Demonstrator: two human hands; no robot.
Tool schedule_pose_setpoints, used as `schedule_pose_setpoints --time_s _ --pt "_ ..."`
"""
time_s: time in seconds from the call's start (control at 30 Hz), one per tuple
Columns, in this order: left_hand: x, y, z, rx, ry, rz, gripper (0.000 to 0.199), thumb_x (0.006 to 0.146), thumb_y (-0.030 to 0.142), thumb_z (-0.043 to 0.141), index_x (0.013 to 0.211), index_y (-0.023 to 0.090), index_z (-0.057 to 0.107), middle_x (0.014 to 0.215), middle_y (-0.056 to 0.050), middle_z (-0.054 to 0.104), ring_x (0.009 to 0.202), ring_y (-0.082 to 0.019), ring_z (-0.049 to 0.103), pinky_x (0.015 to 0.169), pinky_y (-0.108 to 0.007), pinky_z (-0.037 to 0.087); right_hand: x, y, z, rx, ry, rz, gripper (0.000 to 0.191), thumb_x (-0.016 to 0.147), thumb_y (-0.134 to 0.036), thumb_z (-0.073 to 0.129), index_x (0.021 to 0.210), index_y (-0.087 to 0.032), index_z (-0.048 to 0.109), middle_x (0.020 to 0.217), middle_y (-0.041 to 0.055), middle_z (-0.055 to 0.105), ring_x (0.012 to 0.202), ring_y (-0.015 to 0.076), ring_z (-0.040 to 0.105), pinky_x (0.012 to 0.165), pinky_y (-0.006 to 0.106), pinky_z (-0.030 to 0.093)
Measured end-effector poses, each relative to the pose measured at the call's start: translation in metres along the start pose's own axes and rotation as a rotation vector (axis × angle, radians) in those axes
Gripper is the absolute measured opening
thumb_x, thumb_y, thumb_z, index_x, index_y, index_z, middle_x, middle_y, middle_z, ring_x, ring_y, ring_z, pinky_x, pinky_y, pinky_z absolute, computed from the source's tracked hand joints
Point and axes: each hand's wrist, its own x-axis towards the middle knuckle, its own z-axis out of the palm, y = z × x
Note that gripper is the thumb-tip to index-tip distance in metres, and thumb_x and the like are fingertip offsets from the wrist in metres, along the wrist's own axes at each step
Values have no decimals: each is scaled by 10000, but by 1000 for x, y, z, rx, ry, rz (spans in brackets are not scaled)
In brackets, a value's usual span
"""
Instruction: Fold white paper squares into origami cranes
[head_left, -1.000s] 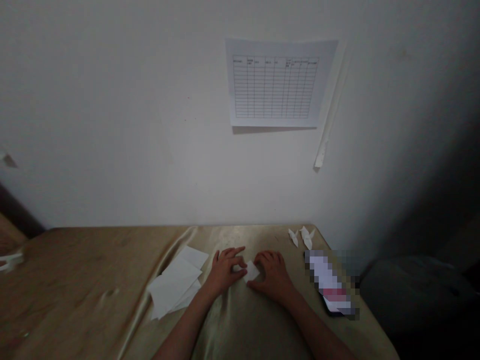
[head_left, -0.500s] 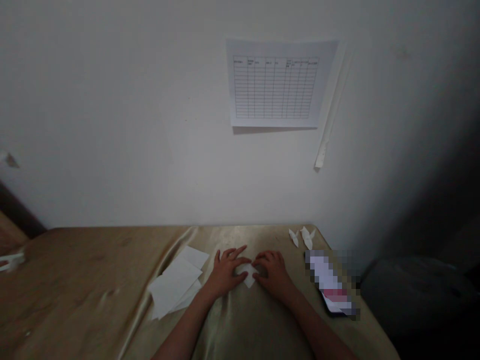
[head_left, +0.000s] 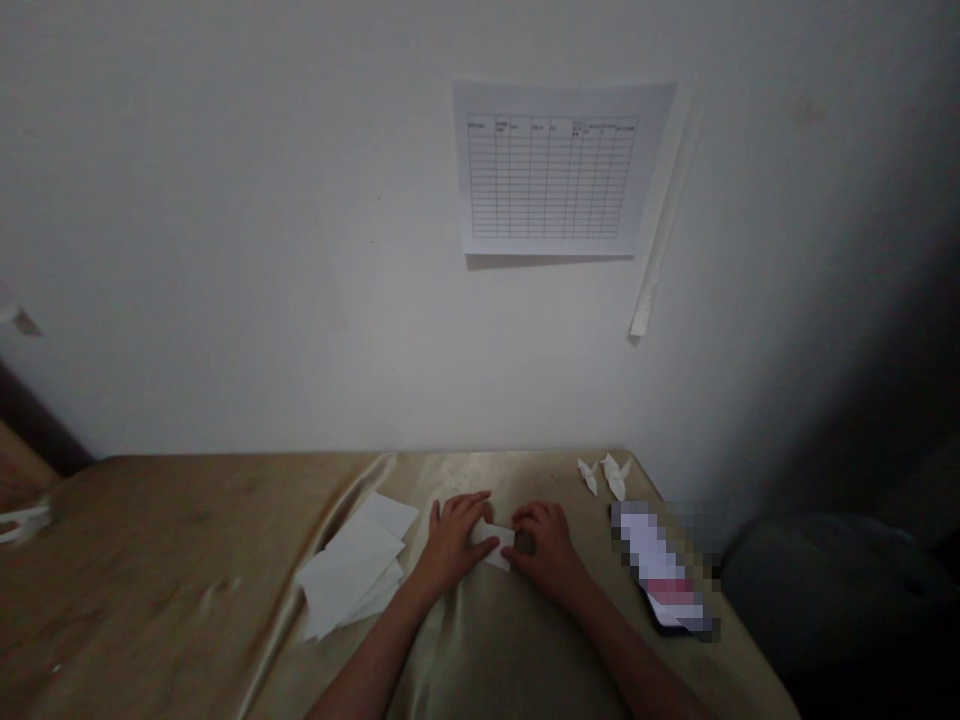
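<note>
A small folded white paper (head_left: 498, 547) lies between my two hands on the cloth-covered table. My left hand (head_left: 456, 538) has its thumb on the paper's left part, with its other fingers reaching over the far side. From the right, the fingertips of my right hand (head_left: 543, 545) touch the paper's edge, its fingers curled. Several loose white sheets (head_left: 352, 565) are spread left of my left hand. Two folded white paper figures, one small (head_left: 588, 476) and one larger (head_left: 616, 476), rest near the table's back right corner.
A phone (head_left: 660, 570), partly pixelated, lies at the table's right edge. A printed table sheet (head_left: 551, 170) hangs on the wall, beside a narrow white strip (head_left: 664, 230). A white object (head_left: 24, 524) sits at the far left. Beyond the right edge is a dark rounded shape (head_left: 832, 580).
The small paper has turned, from a corner pointing toward me to a slanted rectangular look. My hands' fingers have moved slightly apart at the far side of it.
</note>
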Motion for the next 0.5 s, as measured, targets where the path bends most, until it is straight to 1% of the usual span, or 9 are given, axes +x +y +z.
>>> schedule_pose_setpoints --time_s 0.13,0.3,0.43,0.5 --pt "1 0 1 3 40 16 225 820 344 711 1027 296 637 1468 4 540 1335 -276 431 1165 -585 190 1 0 4 -5 21 24 229 688 -331 837 873 -266 720 1120 30 680 1166 271 517 1077 452 294" --pt "2 0 1 -8 83 65 157 838 335 703 968 273 641 1447 1 558 1314 -258 450 1164 -535 220 2 2 9 1 49 43 219 657 -338 852 817 -261 724 1092 22 696 1177 278 506 1093 474 259" --pt "3 0 2 -29 109 95 133 844 326 704 941 262 639 1422 -3 582 1288 -258 479 1137 -529 266 2 2 10 1 90 57 238 646 -358 855 830 -259 740 1075 27 702 1181 289 497 1091 479 255" --pt "4 1 2 -33 127 102 132 843 328 709 929 258 637 1406 -3 595 1283 -263 487 1127 -533 276 2 1 10 -4 94 59 210 656 -367 846 803 -260 742 1056 29 700 1163 289 504 1084 478 265"
